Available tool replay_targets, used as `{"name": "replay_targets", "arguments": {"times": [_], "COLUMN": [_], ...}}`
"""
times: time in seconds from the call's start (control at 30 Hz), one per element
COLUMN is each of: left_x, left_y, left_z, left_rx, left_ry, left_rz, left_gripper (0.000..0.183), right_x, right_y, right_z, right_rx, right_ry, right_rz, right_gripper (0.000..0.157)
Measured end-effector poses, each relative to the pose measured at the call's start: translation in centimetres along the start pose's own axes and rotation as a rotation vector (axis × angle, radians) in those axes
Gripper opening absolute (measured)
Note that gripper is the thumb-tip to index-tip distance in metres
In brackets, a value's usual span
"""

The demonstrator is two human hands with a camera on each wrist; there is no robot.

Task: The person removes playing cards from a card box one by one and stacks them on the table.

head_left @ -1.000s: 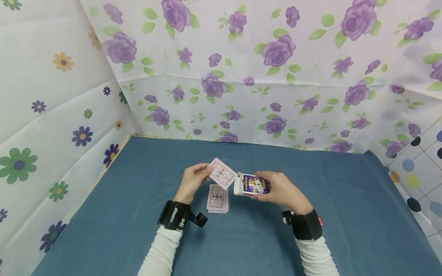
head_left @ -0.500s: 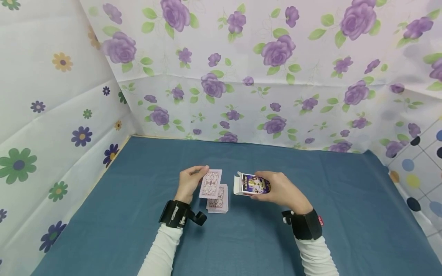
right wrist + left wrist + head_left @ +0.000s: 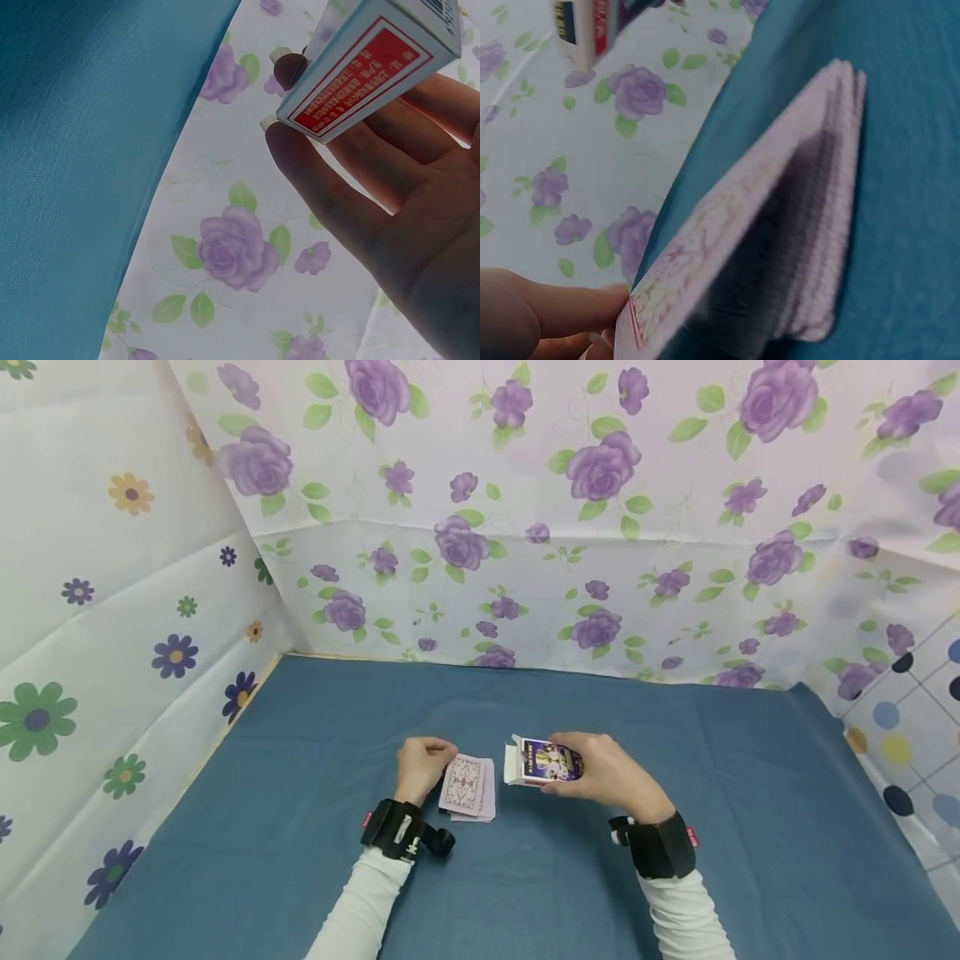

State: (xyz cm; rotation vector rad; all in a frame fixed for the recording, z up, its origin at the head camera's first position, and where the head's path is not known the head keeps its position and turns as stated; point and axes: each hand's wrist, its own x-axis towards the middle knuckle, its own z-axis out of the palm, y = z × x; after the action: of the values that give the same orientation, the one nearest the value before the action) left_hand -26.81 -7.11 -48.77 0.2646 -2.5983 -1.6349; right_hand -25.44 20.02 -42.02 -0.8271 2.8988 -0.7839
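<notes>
In the head view, a card (image 3: 462, 783) with a red-patterned back is pinched at its upper left corner between the thumb and fingers of the left hand (image 3: 422, 770). The card is held over a stack of cards (image 3: 489, 789), which is partly covered by it; the stack's right and lower edges are left showing on the blue cloth (image 3: 300, 860). To the right, just beside the stack, a purple and white card box (image 3: 551, 761) is gripped by the right hand (image 3: 611, 777), the thumb and fingers being closed around its sides. The box is pointed leftward, with a white flap seen at that end. A black strap (image 3: 393, 828) is worn on the left wrist, and a similar one on the right.

In the left wrist view, the card is seen tilted, with a dark gap left between it and the stack at the near end, while the two seem to be joined at the far end. A tight fingertip pinch is shown on the card's edge.

In the right wrist view, the box is held by the fingertips above the cloth's edge, and its red printed panel is shown.
</notes>
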Motion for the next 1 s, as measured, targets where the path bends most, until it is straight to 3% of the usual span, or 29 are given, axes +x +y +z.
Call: {"name": "replay_targets", "arguments": {"times": [0.33, 0.6, 0.77, 0.87, 1.0], "left_x": [-0.1, -0.2, -0.4, -0.6, -1.2], "left_y": [-0.6, -0.2, -0.1, 0.9, 3.1], "left_z": [0.2, 0.7, 0.6, 0.3, -0.2], "left_rx": [0.134, 0.196, 0.205, 0.195, 0.119], "left_ry": [0.098, 0.074, 0.058, 0.016, -0.156], "left_rz": [0.112, 0.127, 0.175, 0.244, 0.384], "left_gripper": [0.010, 0.009, 0.009, 0.012, 0.014], "right_x": [0.2, 0.2, 0.3, 0.3, 0.3], "right_y": [0.0, 0.0, -0.1, -0.1, -0.2], "right_z": [0.3, 0.5, 0.8, 0.8, 0.7], "right_rx": [-0.001, -0.005, -0.003, -0.003, -0.002], "right_ry": [-0.031, -0.046, -0.050, -0.051, -0.050], "right_rz": [-0.001, 0.007, 0.006, 0.005, 0.001], "right_gripper": [0.059, 0.060, 0.059, 0.060, 0.061]}}
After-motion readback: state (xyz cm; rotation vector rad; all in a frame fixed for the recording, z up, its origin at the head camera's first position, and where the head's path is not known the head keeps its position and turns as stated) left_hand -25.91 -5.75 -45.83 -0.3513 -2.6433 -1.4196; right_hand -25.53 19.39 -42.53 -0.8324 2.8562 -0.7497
